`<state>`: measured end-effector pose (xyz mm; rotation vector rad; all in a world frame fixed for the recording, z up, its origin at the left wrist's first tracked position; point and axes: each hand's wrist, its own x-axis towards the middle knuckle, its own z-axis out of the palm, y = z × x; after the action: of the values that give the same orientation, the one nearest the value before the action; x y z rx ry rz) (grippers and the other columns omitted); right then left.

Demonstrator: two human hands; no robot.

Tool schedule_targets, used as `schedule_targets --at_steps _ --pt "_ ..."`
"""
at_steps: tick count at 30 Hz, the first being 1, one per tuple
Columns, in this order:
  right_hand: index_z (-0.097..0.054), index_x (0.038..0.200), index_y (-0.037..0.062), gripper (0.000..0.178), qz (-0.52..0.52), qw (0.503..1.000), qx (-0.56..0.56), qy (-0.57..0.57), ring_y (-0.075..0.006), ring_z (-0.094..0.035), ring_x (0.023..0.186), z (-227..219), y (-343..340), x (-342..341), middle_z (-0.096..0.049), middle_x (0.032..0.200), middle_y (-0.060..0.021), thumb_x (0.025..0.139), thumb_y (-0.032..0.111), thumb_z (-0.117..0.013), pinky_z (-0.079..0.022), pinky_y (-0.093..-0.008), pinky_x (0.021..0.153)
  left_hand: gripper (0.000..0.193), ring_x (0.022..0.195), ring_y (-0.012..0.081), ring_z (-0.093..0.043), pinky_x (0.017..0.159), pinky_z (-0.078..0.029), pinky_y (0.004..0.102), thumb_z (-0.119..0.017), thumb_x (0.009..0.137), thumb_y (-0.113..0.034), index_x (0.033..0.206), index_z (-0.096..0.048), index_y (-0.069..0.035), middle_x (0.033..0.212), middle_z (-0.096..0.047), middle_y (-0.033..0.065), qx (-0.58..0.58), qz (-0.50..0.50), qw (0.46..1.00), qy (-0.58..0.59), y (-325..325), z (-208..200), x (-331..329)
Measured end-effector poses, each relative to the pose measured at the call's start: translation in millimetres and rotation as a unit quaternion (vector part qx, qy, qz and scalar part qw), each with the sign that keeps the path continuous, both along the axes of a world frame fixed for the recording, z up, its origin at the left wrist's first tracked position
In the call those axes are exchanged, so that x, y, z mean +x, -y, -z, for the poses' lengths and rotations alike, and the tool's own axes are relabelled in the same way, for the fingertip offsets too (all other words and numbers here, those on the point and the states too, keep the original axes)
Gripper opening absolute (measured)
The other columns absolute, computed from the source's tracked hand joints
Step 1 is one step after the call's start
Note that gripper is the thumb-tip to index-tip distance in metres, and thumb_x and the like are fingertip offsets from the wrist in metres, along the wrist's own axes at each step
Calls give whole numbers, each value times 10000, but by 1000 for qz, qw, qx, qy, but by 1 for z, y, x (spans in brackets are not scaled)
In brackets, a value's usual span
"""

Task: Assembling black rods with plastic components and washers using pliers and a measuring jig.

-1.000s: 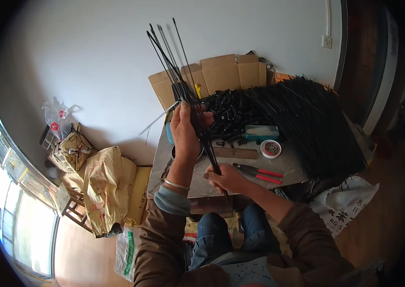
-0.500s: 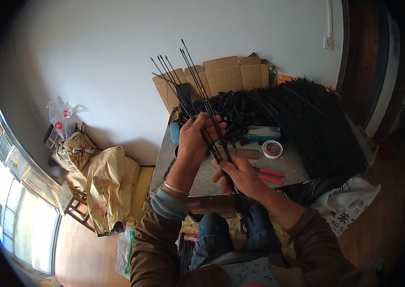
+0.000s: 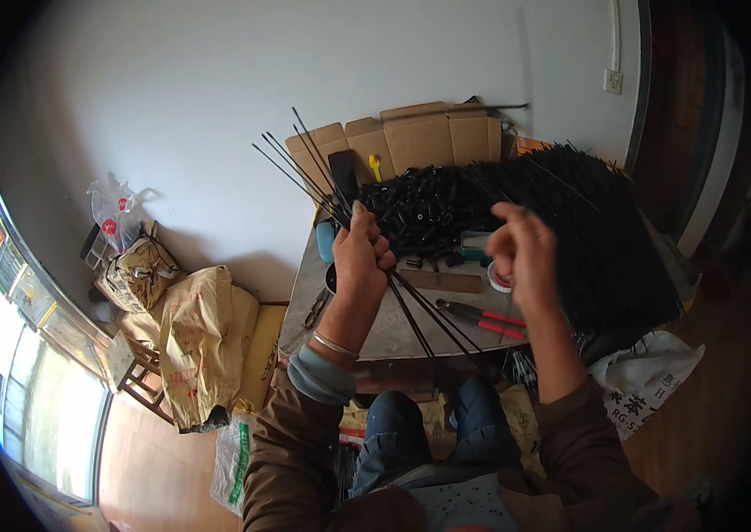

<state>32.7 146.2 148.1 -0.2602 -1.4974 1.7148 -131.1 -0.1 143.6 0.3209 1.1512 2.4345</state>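
My left hand (image 3: 362,248) is closed around several thin black rods (image 3: 335,210). They slant across the table, their upper ends fanned out toward the wall and their lower ends reaching the table's near edge. My right hand (image 3: 522,253) is raised beside the big heap of similar black rods (image 3: 601,239), blurred, fingers loosely bent and apart, with nothing visible in them. A blurred single rod (image 3: 482,109) shows in front of the cardboard, apart from that hand. Below lie red-handled pliers (image 3: 501,330). The right hand partly hides a small round tub (image 3: 499,280) and a teal box (image 3: 473,252).
Short black tubular parts (image 3: 424,208) are piled mid-table, before upright cardboard (image 3: 415,142). A flat brown bar (image 3: 437,282) lies near the front of the table (image 3: 366,328). Paper sacks (image 3: 207,346) stand left; a white sack (image 3: 650,377) lies lower right.
My right hand has left the rods' lower part and risen to the right. Fewer rods show in my left hand, and one rod now appears apart before the cardboard. The pliers are more exposed.
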Motion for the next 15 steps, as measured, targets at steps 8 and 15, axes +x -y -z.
schedule_targets --at_steps 8,15 --pt "-576 1049 1 177 -186 957 157 156 -101 -517 506 56 31 -17 -575 626 -54 925 98 -497 -419 -234 483 366 688 169 -595 554 -492 305 -498 970 -390 1090 -568 -51 859 -638 59 -63 9 997 -54 -11 10 -6" --pt "-599 981 4 255 -293 904 144 276 -96 -570 523 45 34 11 -626 656 -72 994 183 -418 -444 -253 482 313 499 116 -398 436 -342 285 -537 971 -326 1063 -554 -27 646 -399 -16 -42 7 998 -49 -25 12 1"
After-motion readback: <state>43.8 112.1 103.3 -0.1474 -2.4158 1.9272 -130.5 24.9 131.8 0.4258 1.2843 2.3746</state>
